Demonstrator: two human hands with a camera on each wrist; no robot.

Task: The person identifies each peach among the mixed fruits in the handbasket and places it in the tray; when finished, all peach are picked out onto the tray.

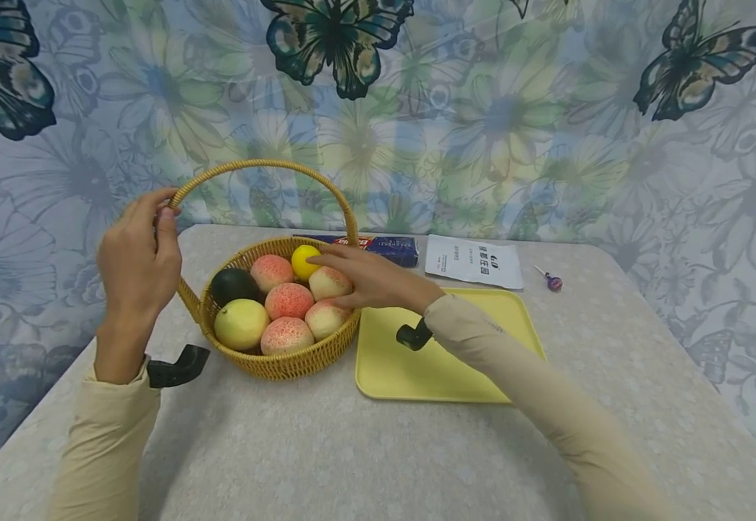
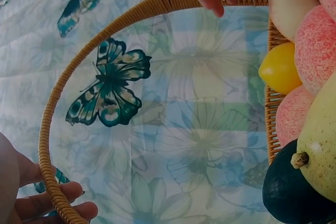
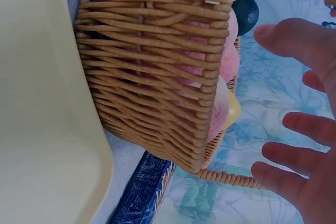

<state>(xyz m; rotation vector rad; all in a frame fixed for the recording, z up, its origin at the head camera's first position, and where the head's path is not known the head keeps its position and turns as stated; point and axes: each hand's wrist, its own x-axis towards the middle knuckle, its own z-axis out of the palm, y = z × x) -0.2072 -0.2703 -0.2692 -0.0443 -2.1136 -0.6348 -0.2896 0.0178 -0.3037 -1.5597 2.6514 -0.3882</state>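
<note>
A round wicker basket (image 1: pixel 289 369) full of fruit stands on the table. My left hand (image 1: pixel 138 262) grips the left side of its arched handle (image 1: pixel 257 165), fingers on one side and thumb on the other. Over the basket's right rim reaches my right hand (image 1: pixel 384 280), fingers spread and holding nothing in the right wrist view. Beneath and beside it lie several peaches (image 1: pixel 289 301) and a yellow lemon (image 1: pixel 303 262). A dark green avocado-like fruit (image 1: pixel 234 288) and a pale green-yellow round fruit (image 1: pixel 241 324) fill the basket's left side.
Right of the basket lies a yellow tray (image 1: pixel 436 376), partly under my right forearm. Behind are a blue spaghetti pack (image 1: pixel 393 250) and a white printed packet (image 1: pixel 473 261). A lollipop (image 1: pixel 553 282) lies further right. A butterfly-patterned curtain (image 1: pixel 501 145) hangs behind the table.
</note>
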